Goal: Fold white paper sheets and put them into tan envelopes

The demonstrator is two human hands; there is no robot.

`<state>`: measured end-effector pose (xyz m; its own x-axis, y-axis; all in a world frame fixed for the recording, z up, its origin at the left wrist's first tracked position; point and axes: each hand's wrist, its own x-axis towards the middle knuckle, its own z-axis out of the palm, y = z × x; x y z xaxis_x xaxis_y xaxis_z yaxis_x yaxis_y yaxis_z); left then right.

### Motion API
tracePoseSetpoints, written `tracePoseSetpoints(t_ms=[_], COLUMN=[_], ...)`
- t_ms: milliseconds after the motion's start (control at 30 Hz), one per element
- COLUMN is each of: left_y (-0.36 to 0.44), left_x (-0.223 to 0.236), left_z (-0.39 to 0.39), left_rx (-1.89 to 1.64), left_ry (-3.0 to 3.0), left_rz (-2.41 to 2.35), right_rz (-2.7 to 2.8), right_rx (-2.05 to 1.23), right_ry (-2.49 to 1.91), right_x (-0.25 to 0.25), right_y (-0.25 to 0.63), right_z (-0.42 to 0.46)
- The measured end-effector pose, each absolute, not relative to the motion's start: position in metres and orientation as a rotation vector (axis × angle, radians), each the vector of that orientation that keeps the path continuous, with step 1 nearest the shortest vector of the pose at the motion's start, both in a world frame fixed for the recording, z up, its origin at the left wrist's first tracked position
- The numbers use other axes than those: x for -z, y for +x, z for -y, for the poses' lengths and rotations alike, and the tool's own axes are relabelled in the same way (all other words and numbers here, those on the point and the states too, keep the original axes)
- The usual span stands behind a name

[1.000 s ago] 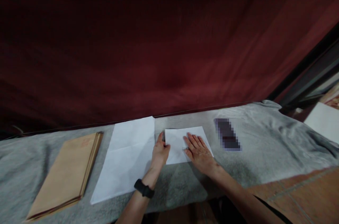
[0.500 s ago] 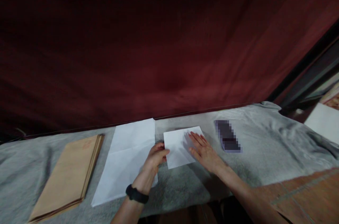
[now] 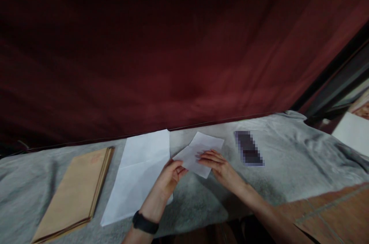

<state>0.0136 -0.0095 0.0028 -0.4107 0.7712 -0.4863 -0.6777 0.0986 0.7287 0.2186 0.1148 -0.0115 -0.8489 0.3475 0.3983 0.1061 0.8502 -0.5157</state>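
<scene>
A folded white sheet of paper (image 3: 198,159) is between my two hands, turned at an angle and raised a little at its left corner. My left hand (image 3: 170,175) pinches that corner between thumb and fingers. On the paper's right side lie the fingers of my right hand (image 3: 216,163), bent together over it; the thumb is hidden. A stack of white sheets (image 3: 138,171) with a crease across it lies just left of the folded piece, partly behind my left hand.
Brown paper envelopes (image 3: 72,194) are stacked at the far left. To the right of my right hand lies a dark, pixelated flat object (image 3: 249,148). Grey cloth (image 3: 288,151) covers the table, with a dark red curtain (image 3: 184,52) behind. White paper (image 3: 353,132) shows at the right edge.
The folded sheet has turned and its left corner has lifted in my left hand. My right hand has gone from lying flat to bent fingers over the paper.
</scene>
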Motion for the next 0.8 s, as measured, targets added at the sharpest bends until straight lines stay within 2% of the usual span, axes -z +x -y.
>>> tracePoseSetpoints(t_ms=[167, 333, 500, 633, 800], left_y=[-0.013, -0.007, 0.001, 0.002, 0.007], left_x=[-0.008, -0.007, 0.011, 0.018, 0.018], left_z=[0.016, 0.018, 0.010, 0.005, -0.006], left_rx=[-1.717, -1.410, -1.162, -1.065, -1.016], left_ry=[0.320, 0.799, 1.171, 1.444, 1.484], left_rz=[-1.286, -1.372, -1.528, -1.731, -1.861], right_rz=[2.250, 2.050, 2.102, 2.158, 2.240], right_rx=[-1.105, -1.398, -1.590, -1.635, -1.377], right_ry=[-0.361, -0.394, -0.575, -0.715, -0.989], right_x=[0.014, 0.011, 0.003, 0.002, 0.012], right_y=[0.221, 0.232, 0.251, 0.259, 0.260], right_z=[-0.114, -0.118, -0.122, -0.121, -0.128])
